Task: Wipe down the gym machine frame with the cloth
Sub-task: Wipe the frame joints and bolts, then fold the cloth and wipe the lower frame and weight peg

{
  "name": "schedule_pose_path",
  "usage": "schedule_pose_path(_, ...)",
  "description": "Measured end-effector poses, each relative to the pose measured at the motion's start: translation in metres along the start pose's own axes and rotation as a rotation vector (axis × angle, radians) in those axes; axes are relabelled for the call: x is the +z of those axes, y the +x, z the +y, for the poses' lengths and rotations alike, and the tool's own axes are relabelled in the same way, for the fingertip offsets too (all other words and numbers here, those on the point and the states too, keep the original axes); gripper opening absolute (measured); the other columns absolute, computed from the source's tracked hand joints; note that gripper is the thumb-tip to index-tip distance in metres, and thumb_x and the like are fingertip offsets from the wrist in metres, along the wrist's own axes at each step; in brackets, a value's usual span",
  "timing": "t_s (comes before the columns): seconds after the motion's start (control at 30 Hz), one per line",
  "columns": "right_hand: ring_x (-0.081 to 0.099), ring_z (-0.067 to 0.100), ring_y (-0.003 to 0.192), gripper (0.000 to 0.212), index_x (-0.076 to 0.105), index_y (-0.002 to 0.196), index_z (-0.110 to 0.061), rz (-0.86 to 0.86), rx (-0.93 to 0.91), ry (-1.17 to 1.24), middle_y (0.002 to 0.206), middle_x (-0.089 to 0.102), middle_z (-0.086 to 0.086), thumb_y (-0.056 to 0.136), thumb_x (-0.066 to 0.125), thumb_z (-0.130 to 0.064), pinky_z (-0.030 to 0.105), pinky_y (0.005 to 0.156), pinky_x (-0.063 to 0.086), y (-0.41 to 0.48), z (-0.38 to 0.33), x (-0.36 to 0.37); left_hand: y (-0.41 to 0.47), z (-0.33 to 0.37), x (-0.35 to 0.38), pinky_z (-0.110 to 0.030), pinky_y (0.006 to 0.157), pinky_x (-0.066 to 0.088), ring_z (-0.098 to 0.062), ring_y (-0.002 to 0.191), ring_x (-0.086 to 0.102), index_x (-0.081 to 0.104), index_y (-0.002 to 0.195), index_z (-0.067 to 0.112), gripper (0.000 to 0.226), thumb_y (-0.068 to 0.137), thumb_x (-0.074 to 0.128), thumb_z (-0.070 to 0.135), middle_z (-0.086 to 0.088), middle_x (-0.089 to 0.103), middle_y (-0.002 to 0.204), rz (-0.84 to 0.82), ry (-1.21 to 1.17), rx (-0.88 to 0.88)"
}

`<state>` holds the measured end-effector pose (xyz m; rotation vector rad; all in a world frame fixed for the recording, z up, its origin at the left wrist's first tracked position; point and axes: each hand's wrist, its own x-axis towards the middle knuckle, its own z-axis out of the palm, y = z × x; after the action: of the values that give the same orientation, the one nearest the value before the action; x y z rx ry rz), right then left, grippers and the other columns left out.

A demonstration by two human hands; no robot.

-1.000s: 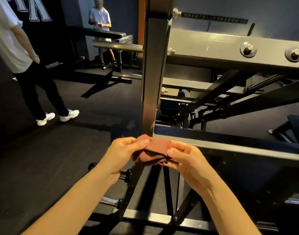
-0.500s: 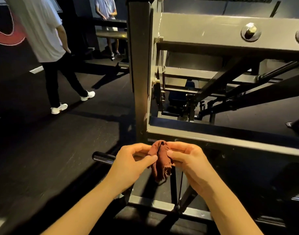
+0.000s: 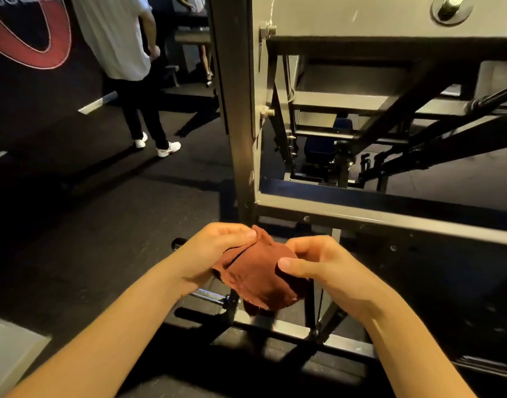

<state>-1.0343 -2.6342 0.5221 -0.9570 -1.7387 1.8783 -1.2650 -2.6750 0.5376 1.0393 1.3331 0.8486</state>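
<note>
I'm pinching the rust-red cloth (image 3: pixel 258 272) in mid-air, left hand (image 3: pixel 218 248) on its top corner and right hand (image 3: pixel 318 268) clamping its right edge, just short of the lower crossbar (image 3: pixel 390 219) of the machine frame (image 3: pixel 238 110) and not touching it, spreading it, I reckon, for a flat wiping face.

left hand (image 3: pixel 215 251) — pinches cloth (image 3: pixel 255 274) | right hand (image 3: pixel 327 271) — grips it | both forearms extended
</note>
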Motion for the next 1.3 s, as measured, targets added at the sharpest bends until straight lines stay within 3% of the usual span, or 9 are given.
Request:
schedule_pose_path(0.13, 0.07, 0.039, 0.105, 0.03, 0.068, 0.106, 0.003, 0.047, -0.021, 0.091, 0.11, 0.071, 0.022, 0.096, 0.065, -0.025, 0.049, 0.097, 0.056, 0.002, 0.004, 0.002, -0.001, -0.024, -0.013, -0.047, 0.113, 0.042, -0.03, 0.124, 0.064, 0.072, 0.125, 0.008, 0.041, 0.091, 0.066, 0.03, -0.016, 0.069, 0.13, -0.254, -0.105, -0.134)
schedule_pose_path(0.23, 0.07, 0.038, 0.105, 0.028, 0.07, 0.103, 0.001, 0.102, -0.023, 0.085, 0.109, 0.071, 0.021, 0.097, 0.067, -0.026, 0.049, 0.098, 0.055, 0.011, 0.006, 0.009, 0.007, -0.04, -0.022, -0.05, 0.114, 0.04, -0.031, 0.123, 0.064, 0.07, 0.126, 0.005, 0.046, 0.085, 0.07, 0.025, -0.015, 0.07, 0.128, -0.234, -0.094, -0.083)
schedule_pose_path(0.4, 0.071, 0.032, 0.105, 0.032, 0.069, 0.102, 0.003, 0.216, 0.009, 0.088, 0.106, 0.073, 0.016, 0.094, 0.071, -0.028, 0.043, 0.097, 0.056, 0.032, 0.008, 0.035, 0.015, -0.04, -0.027, -0.043, 0.097, 0.054, -0.027, 0.098, 0.074, 0.084, 0.095, 0.019, 0.022, 0.081, 0.073, 0.031, -0.011, 0.077, 0.109, 0.036, -0.503, -0.101)
schedule_pose_path(0.57, 0.074, 0.027, 0.095, 0.024, 0.07, 0.1, 0.001, 0.41, 0.004, 0.117, 0.097, 0.076, 0.013, 0.093, 0.066, -0.022, 0.027, 0.081, 0.06, 0.054, 0.008, 0.067, 0.017, -0.042, -0.051, -0.038, 0.088, 0.057, -0.022, 0.099, 0.075, 0.066, 0.126, 0.011, 0.045, 0.086, 0.07, 0.032, -0.005, 0.078, 0.109, 0.053, -0.37, -0.127)
schedule_pose_path(0.7, 0.071, 0.025, 0.103, 0.021, 0.073, 0.102, -0.01, 0.472, -0.032, 0.105, 0.103, 0.073, 0.008, 0.089, 0.069, -0.027, 0.034, 0.088, 0.06, 0.064, 0.013, 0.089, 0.021, -0.038, -0.069, -0.027, 0.058, 0.057, -0.01, 0.066, 0.075, 0.06, 0.122, 0.011, 0.032, 0.093, 0.071, 0.019, -0.004, 0.076, 0.088, 0.198, -0.421, -0.118)
schedule_pose_path(0.83, 0.066, 0.015, 0.106, 0.006, 0.077, 0.094, -0.022, 0.725, -0.118, -0.08, 0.104, 0.066, -0.006, 0.092, 0.072, -0.025, 0.036, 0.089, 0.06, 0.072, 0.025, 0.112, 0.019, -0.037, -0.077, -0.016, 0.06, 0.05, -0.008, 0.083, 0.068, 0.057, 0.111, 0.029, 0.013, 0.1, 0.064, 0.03, 0.004, 0.066, 0.102, 0.195, -0.166, 0.049)
schedule_pose_path(0.93, 0.064, 0.013, 0.11, 0.018, 0.076, 0.094, -0.023, 0.887, -0.135, -0.119, 0.107, 0.063, -0.015, 0.087, 0.073, -0.039, 0.036, 0.086, 0.062, 0.075, 0.029, 0.127, 0.014, -0.038, -0.087, -0.013, 0.063, 0.052, -0.012, 0.099, 0.067, 0.066, 0.112, 0.035, 0.019, 0.093, 0.071, 0.035, 0.011, 0.065, 0.111, 0.022, 0.032, 0.16)
schedule_pose_path(1.1, 0.055, -0.001, 0.126, 0.017, 0.073, 0.086, -0.023, 0.891, -0.17, -0.045, 0.136, 0.059, -0.026, 0.087, 0.075, -0.039, 0.026, 0.09, 0.058, 0.069, 0.027, 0.138, 0.016, -0.032, -0.105, -0.021, 0.071, 0.055, -0.009, 0.092, 0.071, 0.07, 0.107, 0.037, 0.029, 0.081, 0.082, 0.04, 0.013, 0.071, 0.102, -0.232, 0.302, 0.125)
schedule_pose_path(1.3, 0.072, 0.02, 0.093, 0.025, 0.065, 0.09, -0.019, 1.0, -0.182, 0.005, 0.09, 0.071, -0.003, 0.085, 0.072, -0.042, 0.03, 0.075, 0.062, 0.067, 0.024, 0.149, 0.037, -0.024, -0.113, -0.025, 0.077, 0.058, -0.01, 0.092, 0.072, 0.074, 0.099, 0.035, 0.022, 0.083, 0.078, 0.049, 0.011, 0.072, 0.098, -0.34, 0.454, 0.178)
